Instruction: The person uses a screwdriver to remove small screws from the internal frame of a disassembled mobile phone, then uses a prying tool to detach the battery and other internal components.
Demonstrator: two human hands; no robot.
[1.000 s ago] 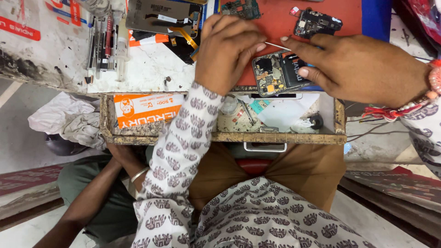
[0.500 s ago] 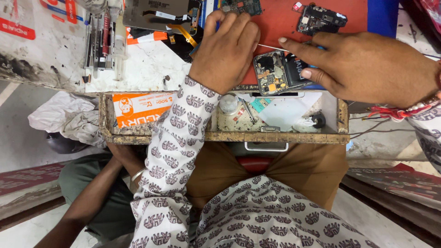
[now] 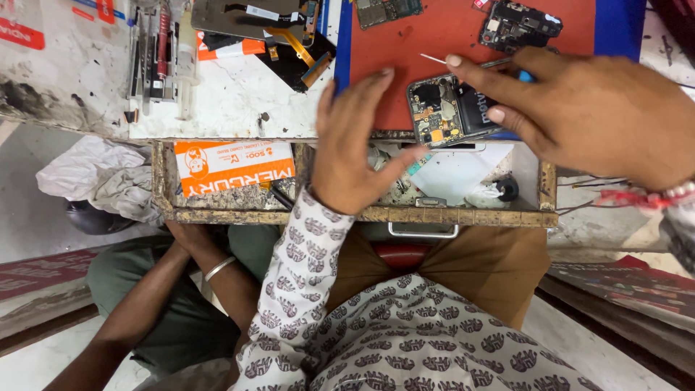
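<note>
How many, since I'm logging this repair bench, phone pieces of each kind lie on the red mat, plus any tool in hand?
Opened phone: 1
Loose circuit assemblies: 2
Thin tool held in the right hand: 1
Total: 4

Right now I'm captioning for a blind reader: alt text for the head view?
The right hand holds an opened phone and a thin tool on a red mat; the left hand hovers beside it, above an open drawer.
</note>
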